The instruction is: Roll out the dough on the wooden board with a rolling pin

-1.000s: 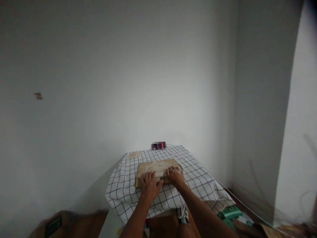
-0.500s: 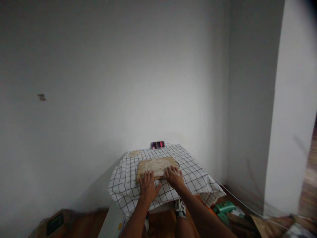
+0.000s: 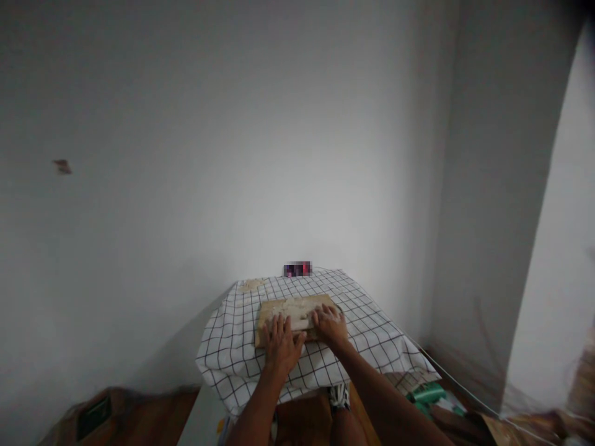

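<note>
A wooden board (image 3: 261, 334) lies on the checked tablecloth (image 3: 372, 322) in front of me. Across its top spreads a pale, flattened, dough-like or clay-like mass (image 3: 297, 308) with rough edges; which it is I cannot tell. My left hand (image 3: 283, 348) rests flat on the board's near left part, fingers spread and their tips on the pale mass. At the right end my right hand (image 3: 331, 326) lies palm down, its fingers a little bent and touching the mass. Neither hand grips anything visible.
A small blurred dark and red object (image 3: 298, 269) stands at the table's far edge by the wall (image 3: 279, 155). Pale residue (image 3: 252, 285) marks the cloth's far left corner. A white cable (image 3: 458, 381) runs along the right. Green packaging (image 3: 427, 393) lies on the floor.
Both hands have shifted slightly on the board, and more of the pale mass shows between them. The view has tilted and turned a little. The board stays about where it was.
</note>
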Demonstrator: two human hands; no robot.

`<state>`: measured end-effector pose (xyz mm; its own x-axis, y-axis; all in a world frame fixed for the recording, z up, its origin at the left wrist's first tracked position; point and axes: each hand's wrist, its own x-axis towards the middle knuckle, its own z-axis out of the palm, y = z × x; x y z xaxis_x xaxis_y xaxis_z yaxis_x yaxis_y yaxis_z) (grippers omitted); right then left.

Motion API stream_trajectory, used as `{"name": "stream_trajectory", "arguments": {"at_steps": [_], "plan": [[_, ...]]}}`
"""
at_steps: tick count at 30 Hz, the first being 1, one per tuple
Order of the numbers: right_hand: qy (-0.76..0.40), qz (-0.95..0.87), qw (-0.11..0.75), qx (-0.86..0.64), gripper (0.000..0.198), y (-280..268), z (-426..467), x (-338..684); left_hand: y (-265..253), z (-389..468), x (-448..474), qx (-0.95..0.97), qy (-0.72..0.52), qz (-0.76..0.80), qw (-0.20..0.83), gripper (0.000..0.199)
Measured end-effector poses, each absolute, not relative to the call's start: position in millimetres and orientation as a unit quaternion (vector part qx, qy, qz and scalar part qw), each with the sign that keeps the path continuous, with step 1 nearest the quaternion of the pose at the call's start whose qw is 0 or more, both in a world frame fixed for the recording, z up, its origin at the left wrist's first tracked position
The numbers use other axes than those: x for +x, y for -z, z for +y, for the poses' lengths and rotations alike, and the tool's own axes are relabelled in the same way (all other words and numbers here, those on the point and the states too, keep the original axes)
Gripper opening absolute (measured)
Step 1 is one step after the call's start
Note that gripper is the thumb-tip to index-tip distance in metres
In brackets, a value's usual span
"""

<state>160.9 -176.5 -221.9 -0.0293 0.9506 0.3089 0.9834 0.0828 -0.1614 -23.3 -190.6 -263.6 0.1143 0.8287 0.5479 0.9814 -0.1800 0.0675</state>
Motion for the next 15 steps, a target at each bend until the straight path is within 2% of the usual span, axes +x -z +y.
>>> {"name": "stream_trajectory", "arguments": {"at_steps": [6,15], "plan": [[0.083,-0.740,0.131,-0.655,0.040,204,-157,160,245,-158,-18,-0.726,0.207,-0.644,0.126,0.061],[0.095,-0.738,0.092,-0.662,0.043,207,-94,166,209,-104,-8,-0.741,0.188,-0.642,0.064,0.055]]}}
